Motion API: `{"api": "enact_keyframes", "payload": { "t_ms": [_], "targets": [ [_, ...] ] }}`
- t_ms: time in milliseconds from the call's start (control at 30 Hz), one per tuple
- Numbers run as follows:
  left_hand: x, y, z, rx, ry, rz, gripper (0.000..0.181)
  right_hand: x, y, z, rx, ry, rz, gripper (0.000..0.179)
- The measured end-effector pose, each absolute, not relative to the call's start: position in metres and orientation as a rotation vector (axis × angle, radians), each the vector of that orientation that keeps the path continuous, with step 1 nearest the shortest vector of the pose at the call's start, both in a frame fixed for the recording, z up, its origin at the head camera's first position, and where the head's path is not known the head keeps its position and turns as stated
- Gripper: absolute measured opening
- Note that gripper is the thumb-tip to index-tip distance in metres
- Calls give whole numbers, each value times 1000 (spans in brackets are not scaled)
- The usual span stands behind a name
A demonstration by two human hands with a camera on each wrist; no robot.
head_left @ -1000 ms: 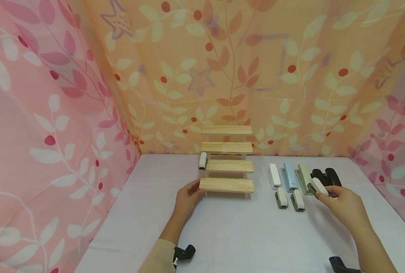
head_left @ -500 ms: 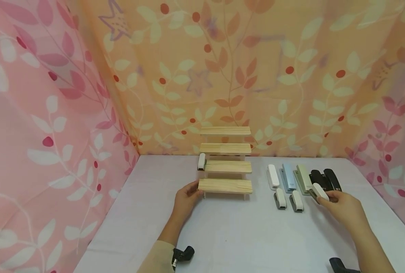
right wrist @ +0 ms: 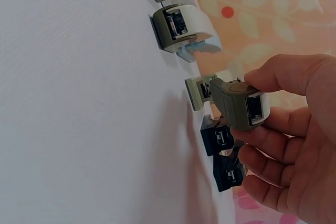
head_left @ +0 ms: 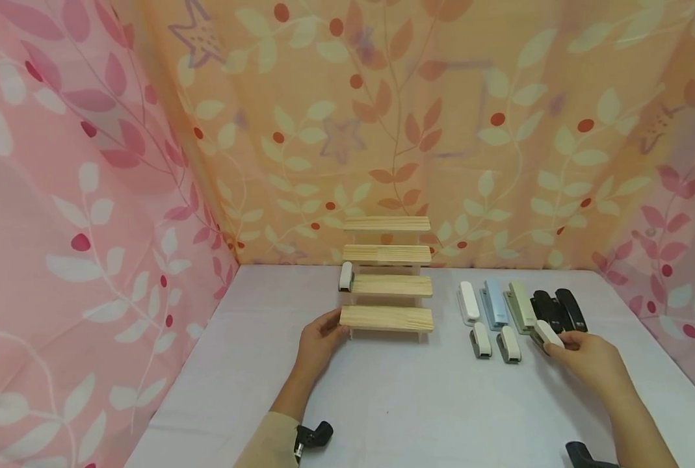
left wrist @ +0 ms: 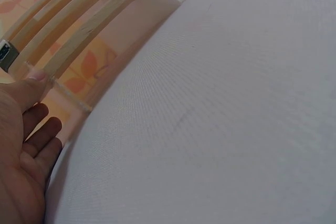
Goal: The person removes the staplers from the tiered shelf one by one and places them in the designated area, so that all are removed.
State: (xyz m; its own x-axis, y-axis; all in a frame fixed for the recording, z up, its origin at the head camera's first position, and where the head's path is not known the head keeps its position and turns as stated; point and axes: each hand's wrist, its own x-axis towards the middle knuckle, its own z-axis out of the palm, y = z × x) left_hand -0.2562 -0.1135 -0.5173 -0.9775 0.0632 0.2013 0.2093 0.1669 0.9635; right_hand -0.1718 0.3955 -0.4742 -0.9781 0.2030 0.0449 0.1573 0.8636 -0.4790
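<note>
In the head view a four-tier wooden step stand (head_left: 386,317) stands at the table's back. My left hand (head_left: 318,346) holds the left end of its lowest board; in the left wrist view the thumb (left wrist: 35,76) rests at the board's end, the other visible fingers loosely bent below. A small white-and-grey stapler (head_left: 346,276) sits at the left end of the second board up. On the right, my right hand (head_left: 594,359) pinches another small white-and-grey stapler (right wrist: 245,106) between thumb and fingers, tilted, close in front of the black staplers (head_left: 549,311).
A white stapler (head_left: 469,303), a light blue stapler (head_left: 495,305) and a green stapler (head_left: 520,307) lie in a row left of the black ones. Two small white-and-grey staplers (head_left: 481,340) lie in front. Patterned cloth (head_left: 300,130) hangs behind the white table (head_left: 394,403).
The right hand has lowered the stapler a little toward the table, showing more of the black staplers behind. The left hand keeps its hold on the stand.
</note>
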Motion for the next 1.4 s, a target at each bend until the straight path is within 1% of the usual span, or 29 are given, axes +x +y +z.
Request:
{"api": "enact_keyframes", "payload": {
  "t_ms": [267,500,667,967,1200,1400],
  "targets": [
    [-256,-114,-517,-286,-2305,-1940,48,-173,395,-477,-283,-2965,752,61],
    [-272,-116,-544,-262,-2326,-1908,50,-172,394,-484,-283,-2962,745,58],
    [-275,-118,-551,-280,-2311,-1918,53,-173,393,-486,-260,-2963,733,56],
    [-275,-120,-549,-286,-2346,-1870,54,-175,392,-487,-289,-2997,746,61],
    [-275,-120,-550,-276,-2352,-1872,53,-176,390,-489,-369,-3033,803,69],
    [-275,-121,-550,-287,-2342,-1877,53,-177,389,-492,-385,-3038,812,71]
  ]
}}
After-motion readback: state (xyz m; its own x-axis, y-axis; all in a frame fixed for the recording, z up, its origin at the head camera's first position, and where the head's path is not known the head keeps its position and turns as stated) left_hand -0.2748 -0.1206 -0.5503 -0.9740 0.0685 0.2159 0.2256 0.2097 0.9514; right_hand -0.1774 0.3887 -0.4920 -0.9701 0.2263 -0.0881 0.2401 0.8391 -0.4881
